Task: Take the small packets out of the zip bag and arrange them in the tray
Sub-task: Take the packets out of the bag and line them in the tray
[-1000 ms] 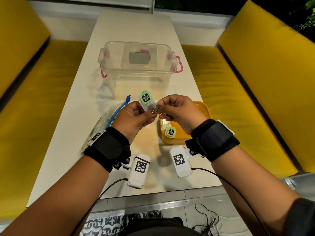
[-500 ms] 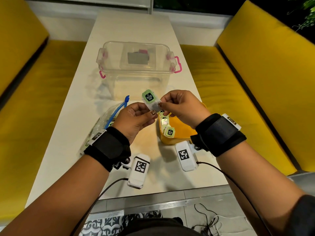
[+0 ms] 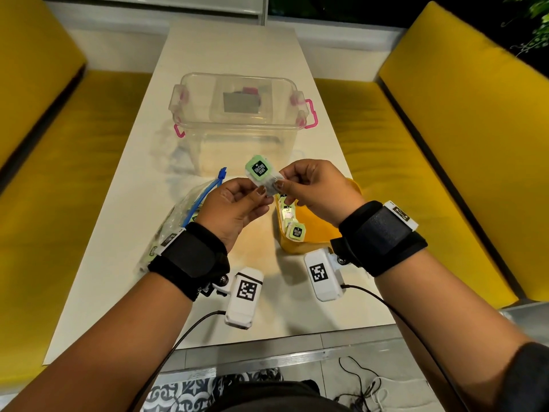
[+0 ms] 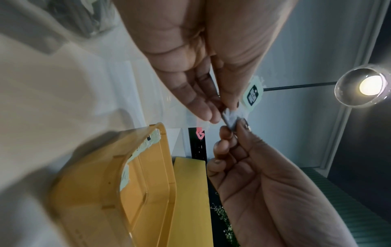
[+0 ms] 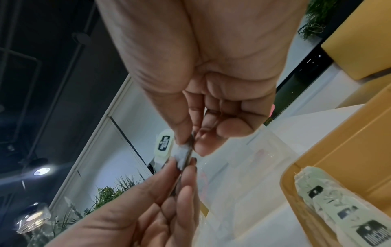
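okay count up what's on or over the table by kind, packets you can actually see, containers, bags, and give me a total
Tea packets with a readable label: 2, one pinched between left hand and right hand, one in the yellow tray; more in the tray and bag are too hidden to count.
Yellow trays: 1
Clear storage boxes: 1
Zip bags: 1
Total: 5

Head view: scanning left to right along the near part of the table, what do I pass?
Zip bag → left hand → held tea packet → right hand → yellow tray, with packets along its left side.
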A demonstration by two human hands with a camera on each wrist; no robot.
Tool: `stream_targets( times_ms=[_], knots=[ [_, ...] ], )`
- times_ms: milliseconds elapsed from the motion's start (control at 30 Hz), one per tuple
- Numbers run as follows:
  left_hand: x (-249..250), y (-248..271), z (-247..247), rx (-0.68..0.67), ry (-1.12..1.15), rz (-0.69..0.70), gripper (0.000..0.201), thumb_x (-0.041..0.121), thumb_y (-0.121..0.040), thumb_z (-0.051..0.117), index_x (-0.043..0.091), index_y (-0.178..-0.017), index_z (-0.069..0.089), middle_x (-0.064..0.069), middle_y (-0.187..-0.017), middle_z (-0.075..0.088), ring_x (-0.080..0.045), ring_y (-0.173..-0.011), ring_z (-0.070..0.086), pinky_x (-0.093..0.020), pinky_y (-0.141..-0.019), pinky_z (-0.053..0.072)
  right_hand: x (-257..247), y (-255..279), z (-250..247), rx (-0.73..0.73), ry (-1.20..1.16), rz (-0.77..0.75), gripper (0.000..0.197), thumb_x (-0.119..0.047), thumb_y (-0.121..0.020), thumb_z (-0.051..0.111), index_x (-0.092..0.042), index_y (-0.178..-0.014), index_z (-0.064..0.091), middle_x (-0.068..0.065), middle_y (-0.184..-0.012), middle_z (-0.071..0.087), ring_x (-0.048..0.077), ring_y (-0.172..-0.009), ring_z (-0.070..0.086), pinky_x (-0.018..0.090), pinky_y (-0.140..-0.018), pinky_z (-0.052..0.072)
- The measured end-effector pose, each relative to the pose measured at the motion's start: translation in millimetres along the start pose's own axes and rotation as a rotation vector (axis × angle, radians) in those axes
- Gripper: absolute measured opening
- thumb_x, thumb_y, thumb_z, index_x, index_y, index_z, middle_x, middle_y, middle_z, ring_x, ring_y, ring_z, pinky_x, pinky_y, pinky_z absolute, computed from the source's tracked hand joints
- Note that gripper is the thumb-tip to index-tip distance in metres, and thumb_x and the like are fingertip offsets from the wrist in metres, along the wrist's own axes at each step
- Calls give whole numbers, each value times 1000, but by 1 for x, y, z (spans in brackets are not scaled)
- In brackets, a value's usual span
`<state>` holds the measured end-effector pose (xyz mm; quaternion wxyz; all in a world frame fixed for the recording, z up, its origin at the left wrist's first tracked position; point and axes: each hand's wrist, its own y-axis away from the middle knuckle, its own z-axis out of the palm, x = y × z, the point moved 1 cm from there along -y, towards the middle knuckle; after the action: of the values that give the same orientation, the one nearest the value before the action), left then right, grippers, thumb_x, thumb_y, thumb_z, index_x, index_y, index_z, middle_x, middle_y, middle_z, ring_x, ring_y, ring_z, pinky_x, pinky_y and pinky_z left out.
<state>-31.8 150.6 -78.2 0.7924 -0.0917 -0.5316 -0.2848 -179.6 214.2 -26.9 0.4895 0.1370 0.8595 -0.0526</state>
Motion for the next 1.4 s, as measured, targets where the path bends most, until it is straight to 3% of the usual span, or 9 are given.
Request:
stream_targets(
  times_ms=[233,400,467,633,867,967,1133,1267,1400],
  knots=[
    [-3,0,-1,-29,-94,11,11,2,-86,62,11,-93,63,1,-79,73,-11,-75,70,-22,-69,56,3,0,2,-4,3,9,15,-17,-89,65,-4,-97,69,6,-74,70,0,-53,58,15,-50,43],
    [-9,-4,-3,-63,-304,18,17,-6,-87,59,10,-82,59,-7,-79,67,-7,-66,68,-19,-64,56,4,-5,-5,54,95,-24,25,-32,-81,74,-18,-101,68,1,-82,68,0,-59,55,16,-57,45],
    [-12,-4,-2,-80,-384,21,21,-8,-84,62,13,-80,59,-6,-78,66,-7,-64,67,-19,-63,55,2,-9,-9,-6,216,-22,22,-29,-80,75,-19,-97,68,-3,-79,66,-1,-59,53,18,-60,45],
    [-19,-8,8,-119,-473,8,22,-9,-82,65,12,-79,61,-5,-73,64,-9,-62,64,-18,-59,52,8,-14,-17,-234,439,83,9,-14,-80,72,-9,-86,69,7,-71,70,13,-57,60,30,-64,54],
    [-43,-22,4,49,-634,-80,9,9,-85,68,12,-84,59,-11,-80,63,-35,-80,67,-41,-73,58,49,-17,-20,-405,520,302,5,-15,-83,71,-15,-84,66,8,-75,74,15,-63,67,27,-67,57],
    [-51,-24,7,41,-670,-161,16,20,-85,70,14,-86,55,-4,-69,62,-33,-73,69,-42,-73,58,60,-18,-7,-522,543,345,9,-11,-84,69,-16,-89,64,10,-81,73,16,-64,67,26,-67,58],
    [-58,-29,12,17,-660,-260,16,14,-85,68,12,-90,53,-18,-79,63,-23,-57,63,-38,-68,57,65,-27,7,-602,655,329,13,-12,-83,70,-20,-88,61,4,-69,68,12,-55,62,21,-58,55],
    [-60,-29,9,9,-662,-262,16,17,-86,68,12,-93,55,-23,-86,67,-20,-56,65,-29,-61,56,67,-31,11,-654,805,302,13,-11,-81,67,-21,-89,63,-2,-66,62,15,-59,61,18,-47,42],
    [-61,-30,7,4,-659,-267,14,18,-86,68,13,-92,56,-20,-81,68,-21,-59,67,-35,-68,59,70,-33,15,-680,882,269,20,-14,-81,66,-25,-97,65,-3,-68,60,14,-61,58,19,-47,37]
  ],
)
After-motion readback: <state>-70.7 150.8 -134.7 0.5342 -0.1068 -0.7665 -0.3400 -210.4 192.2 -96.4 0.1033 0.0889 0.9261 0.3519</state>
